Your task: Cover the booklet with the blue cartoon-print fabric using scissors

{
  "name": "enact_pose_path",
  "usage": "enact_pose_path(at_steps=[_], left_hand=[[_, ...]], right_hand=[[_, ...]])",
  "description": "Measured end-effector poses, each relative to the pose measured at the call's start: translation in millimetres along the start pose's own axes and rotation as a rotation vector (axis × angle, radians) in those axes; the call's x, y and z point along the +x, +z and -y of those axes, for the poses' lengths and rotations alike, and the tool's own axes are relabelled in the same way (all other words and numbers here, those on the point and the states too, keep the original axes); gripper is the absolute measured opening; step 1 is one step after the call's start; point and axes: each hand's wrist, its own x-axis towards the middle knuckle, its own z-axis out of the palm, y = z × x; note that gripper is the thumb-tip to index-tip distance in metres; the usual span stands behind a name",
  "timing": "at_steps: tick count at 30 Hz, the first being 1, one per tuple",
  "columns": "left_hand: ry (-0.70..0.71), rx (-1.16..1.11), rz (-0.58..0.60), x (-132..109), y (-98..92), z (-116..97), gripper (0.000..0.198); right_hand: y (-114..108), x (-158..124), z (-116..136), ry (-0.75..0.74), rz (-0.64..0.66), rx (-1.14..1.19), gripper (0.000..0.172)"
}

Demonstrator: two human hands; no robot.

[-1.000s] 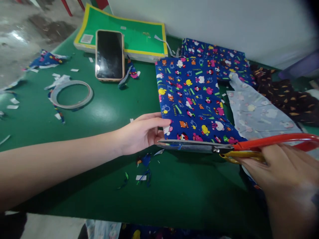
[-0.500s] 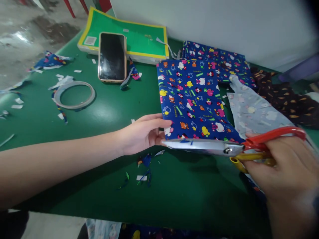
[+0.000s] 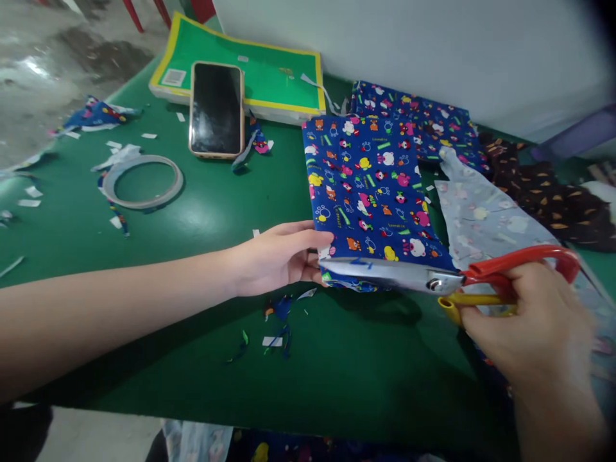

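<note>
Fabric (image 3: pixel 366 186), midway between the table's (image 3: pixel 337 391) front and back edges, we judge part-trimmed: scraps (image 3: pixel 280 309) lie nearby, left hand (image 3: pixel 283 253) pinches it, right hand (image 3: pixel 539 321) clasps scissors (image 3: pixel 436 283) along its near side, remainder unclear.

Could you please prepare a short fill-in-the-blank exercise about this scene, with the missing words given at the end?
1. The left hand grips a printed cloth whose background colour is ____.
2. The right hand holds the scissors, which have one yellow handle and one ____ handle.
3. The green book behind the phone has a ____ border.
4. The whitish ring lies on a table coloured ____.

Missing words: blue; red; yellow; green.
</note>
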Motion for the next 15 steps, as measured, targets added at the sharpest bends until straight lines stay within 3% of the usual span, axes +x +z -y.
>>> enact_pose_path(at_steps=[4, 10, 15], left_hand=[[-0.016, -0.004, -0.027, -2.2, 5.1, -3.6, 0.018], [-0.071, -0.037, -0.027, 0.7, -2.1, -4.0, 0.014], [-0.069, -0.087, 0.114, 3.4, -6.9, -1.7, 0.021]], right_hand=[[2.6, 0.9, 2.2, -0.146, 0.022, 0.016, 0.034], [-0.1, -1.7, 7.3, -0.070, 0.127, 0.030, 0.031], [-2.8, 0.5, 3.9, -0.226, -0.067, -0.046, 0.041]])
